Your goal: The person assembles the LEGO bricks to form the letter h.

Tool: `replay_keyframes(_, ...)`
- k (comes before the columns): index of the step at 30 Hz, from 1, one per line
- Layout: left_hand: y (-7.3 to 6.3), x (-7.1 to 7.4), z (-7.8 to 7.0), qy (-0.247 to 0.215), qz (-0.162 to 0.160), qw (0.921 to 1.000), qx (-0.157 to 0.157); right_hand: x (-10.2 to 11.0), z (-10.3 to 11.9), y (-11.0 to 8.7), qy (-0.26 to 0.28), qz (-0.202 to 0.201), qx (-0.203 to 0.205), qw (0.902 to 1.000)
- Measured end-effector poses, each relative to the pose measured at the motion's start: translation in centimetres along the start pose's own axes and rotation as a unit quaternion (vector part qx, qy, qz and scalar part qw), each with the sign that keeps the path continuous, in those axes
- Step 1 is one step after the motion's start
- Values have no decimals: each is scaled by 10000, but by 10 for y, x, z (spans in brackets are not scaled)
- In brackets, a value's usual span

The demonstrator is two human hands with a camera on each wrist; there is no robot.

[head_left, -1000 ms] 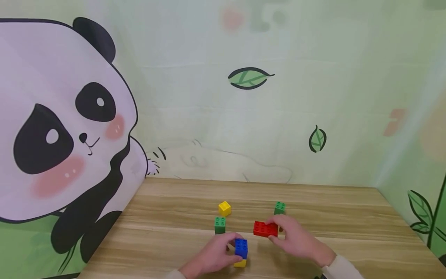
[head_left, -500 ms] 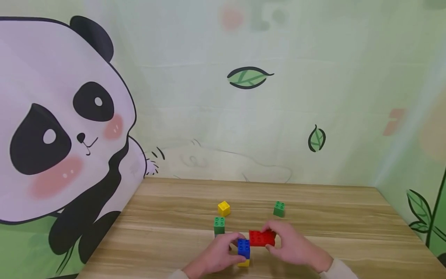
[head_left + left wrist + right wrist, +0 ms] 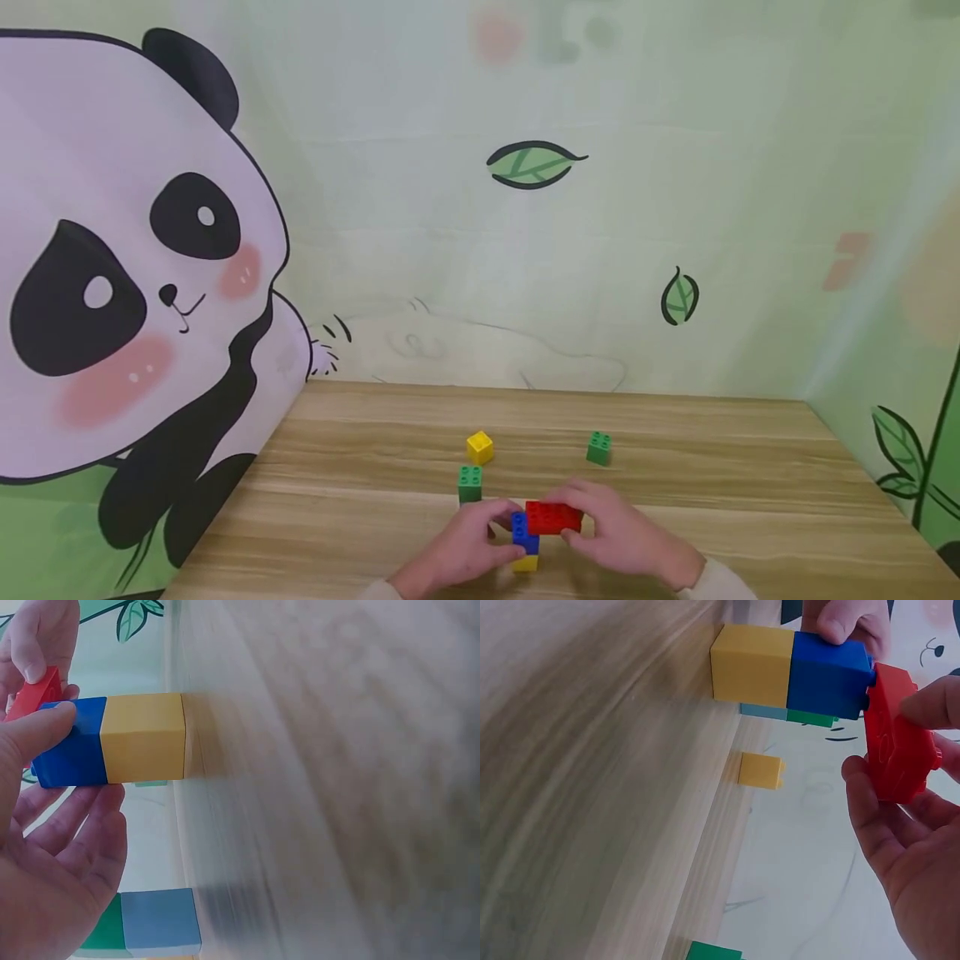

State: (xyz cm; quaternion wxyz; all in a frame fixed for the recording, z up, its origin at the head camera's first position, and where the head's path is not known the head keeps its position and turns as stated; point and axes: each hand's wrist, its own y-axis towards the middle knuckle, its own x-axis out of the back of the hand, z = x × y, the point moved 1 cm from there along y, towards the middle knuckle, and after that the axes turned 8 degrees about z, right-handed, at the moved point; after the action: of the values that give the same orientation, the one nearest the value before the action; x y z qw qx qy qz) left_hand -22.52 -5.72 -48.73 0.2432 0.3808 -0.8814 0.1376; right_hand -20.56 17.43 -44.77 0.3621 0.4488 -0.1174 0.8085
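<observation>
Head view showed your left hand (image 3: 467,546) with thumb and fingers pinched round the blue block (image 3: 530,544), which sat on the lower yellow block (image 3: 526,564). Your right hand (image 3: 626,529) gripped the red brick (image 3: 553,517) by thumb and fingers, its free end over the blue block. Right wrist view had that brick tilted against the studs; whether any had seated, you could not tell. Pressed down at that slant, it could have caught on one side only, and its overhang might have tipped the stack had your left grip loosened. Room was tightest just beyond your left knuckles, where the stacked green block (image 3: 470,480) on a pale blue block (image 3: 161,922) could have been knocked. A lone yellow block (image 3: 480,448) and a lone green block (image 3: 599,448) stood farther back. The table's (image 3: 360,500) far edge lay well beyond your hands; its near edge was out of view.
</observation>
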Motion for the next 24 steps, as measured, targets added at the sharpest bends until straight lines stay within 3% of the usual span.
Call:
replay_keyframes(6, 2, 0, -2, 19, 91, 10000, 9, -2, -2, 2, -16, 102, -44, 9999)
replay_keyframes(18, 1, 1, -2, -3, 201, 9997, -125, -3, 3, 6, -221, -114, 95, 9996)
replay_keyframes(24, 1, 2, -2, -99, 234, 9996, -123, -7, 1, 7, -34, -134, 84, 9999)
